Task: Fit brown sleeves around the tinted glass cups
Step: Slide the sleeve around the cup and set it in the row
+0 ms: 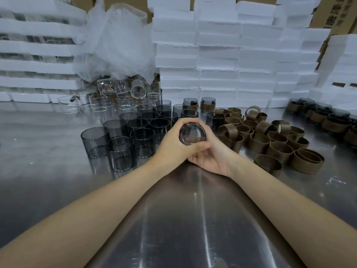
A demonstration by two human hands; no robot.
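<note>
Both hands are meeting over the middle of the desk (193, 213), clasping one tinted cup (192, 133) between them. The left hand (173, 146) is wrapping it, its fingers (185, 121) curling over the top; the right hand (210, 159) is curling round it from below. The cup is lying tipped, a round end facing the camera, its long axis pointing back at the viewer. Bare cups (119, 136) are standing upright to the left, and loose brown sleeves (270, 141) are lying to the right.
</note>
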